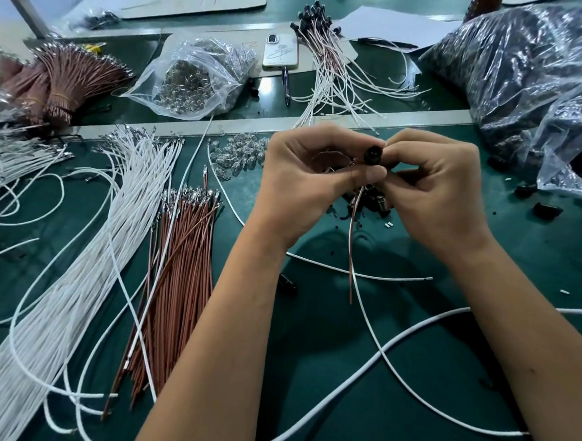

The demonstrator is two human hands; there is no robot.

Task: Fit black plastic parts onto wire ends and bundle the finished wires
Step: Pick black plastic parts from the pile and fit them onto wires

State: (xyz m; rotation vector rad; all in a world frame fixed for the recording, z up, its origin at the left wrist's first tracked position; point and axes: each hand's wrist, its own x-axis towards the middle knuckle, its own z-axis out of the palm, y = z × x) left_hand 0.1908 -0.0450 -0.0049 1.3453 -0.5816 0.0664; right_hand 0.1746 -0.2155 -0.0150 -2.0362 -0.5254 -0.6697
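Above the green mat (409,381), at the middle of the view, both hands meet around one small black plastic part (373,154). It is round and dark, with a glossy face turned toward the camera, and it sits raised off the mat between the fingertips. The left hand (305,180) has its fingers curled in, the thumb pressed forward just under the part; the right hand (434,191) pinches it from the other side with curled fingers. From below the part a thin brown wire (351,251) and a white wire (371,331) hang down together, the brown one ending above the mat and the white one trailing toward the near edge. Just beneath the hands lies a small heap of loose black parts (369,201). To the left, a long sheaf of white wires (75,275) lies beside a bunch of brown wires (178,264) with metal tips. Farther back, a fan of finished wires (329,69) with black ends rests near a phone (281,51)
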